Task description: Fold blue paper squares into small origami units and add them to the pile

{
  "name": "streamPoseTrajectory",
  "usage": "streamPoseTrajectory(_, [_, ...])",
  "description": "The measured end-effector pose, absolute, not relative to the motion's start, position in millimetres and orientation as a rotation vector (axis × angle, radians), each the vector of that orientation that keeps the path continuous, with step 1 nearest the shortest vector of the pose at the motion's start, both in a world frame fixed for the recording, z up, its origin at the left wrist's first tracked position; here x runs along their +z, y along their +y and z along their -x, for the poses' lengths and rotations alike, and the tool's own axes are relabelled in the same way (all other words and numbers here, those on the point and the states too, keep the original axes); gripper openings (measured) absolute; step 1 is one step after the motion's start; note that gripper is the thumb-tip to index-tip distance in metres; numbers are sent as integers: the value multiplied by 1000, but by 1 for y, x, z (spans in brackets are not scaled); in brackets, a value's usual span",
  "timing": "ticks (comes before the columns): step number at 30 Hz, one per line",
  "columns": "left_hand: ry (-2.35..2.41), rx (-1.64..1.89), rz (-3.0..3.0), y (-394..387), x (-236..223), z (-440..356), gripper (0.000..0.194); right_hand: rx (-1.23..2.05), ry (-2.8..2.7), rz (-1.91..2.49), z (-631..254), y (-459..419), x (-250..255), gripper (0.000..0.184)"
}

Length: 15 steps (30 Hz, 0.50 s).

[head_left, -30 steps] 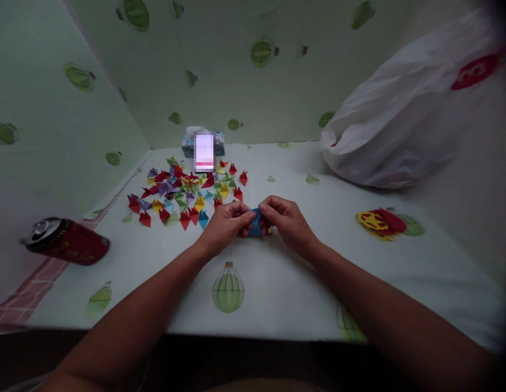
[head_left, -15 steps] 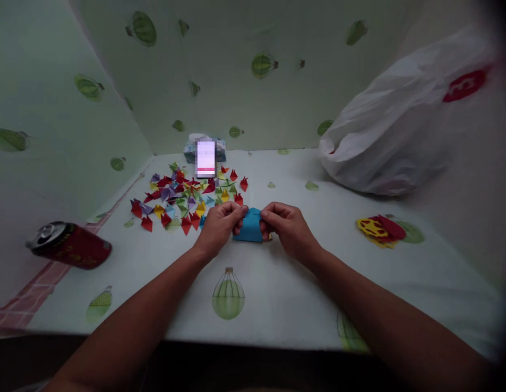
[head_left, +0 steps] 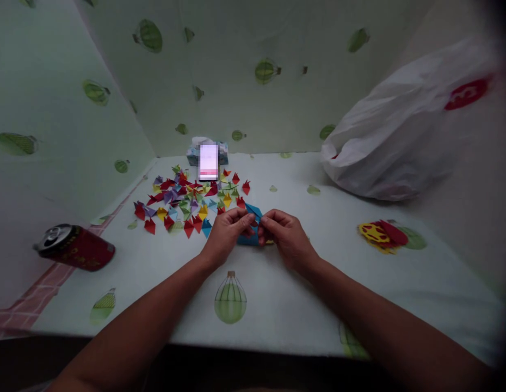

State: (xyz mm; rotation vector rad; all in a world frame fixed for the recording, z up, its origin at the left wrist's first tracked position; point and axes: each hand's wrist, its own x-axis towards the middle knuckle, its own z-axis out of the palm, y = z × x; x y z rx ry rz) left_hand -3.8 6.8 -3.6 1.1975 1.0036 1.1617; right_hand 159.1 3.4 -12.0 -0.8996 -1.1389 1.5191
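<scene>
A piece of blue origami paper [head_left: 253, 210] is held up between my two hands, just above the table. My left hand [head_left: 230, 228] pinches its left side with thumb and fingers. On its right edge, my right hand [head_left: 283, 231] has thumb and forefinger pressed together. The paper's lower part shows below the fingers, and much of it is covered by them. Beyond my left hand lies a spread of small folded paper pieces [head_left: 188, 226] in red, yellow, purple, green and blue.
A phone [head_left: 208, 161] with a lit screen leans on a tissue box [head_left: 223, 154] at the back. To the left lies a red drink can [head_left: 85, 249]. At right are a white plastic bag [head_left: 383, 147] and red and yellow cut-out pieces [head_left: 375, 233].
The blue paper has turned in my hands, and a pointed flap now slants at its top. My left thumb has shifted across it toward the right. The camera view has moved slightly.
</scene>
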Motion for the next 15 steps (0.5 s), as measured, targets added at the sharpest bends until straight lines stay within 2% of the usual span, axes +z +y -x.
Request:
streamPoseTrajectory(4, [1032,1178,-1269,8,-2,7,27,1558,-1321,893,-161,3,-13,32])
streamPoseTrajectory(10, [1028,1004,-1311,9,3,10,28,1550,-1239,840,-166,12,-15,29])
streamPoseTrajectory(15, [1023,1018,-1230,10,1,7,34,1467,-1212,876,-164,14,-17,29])
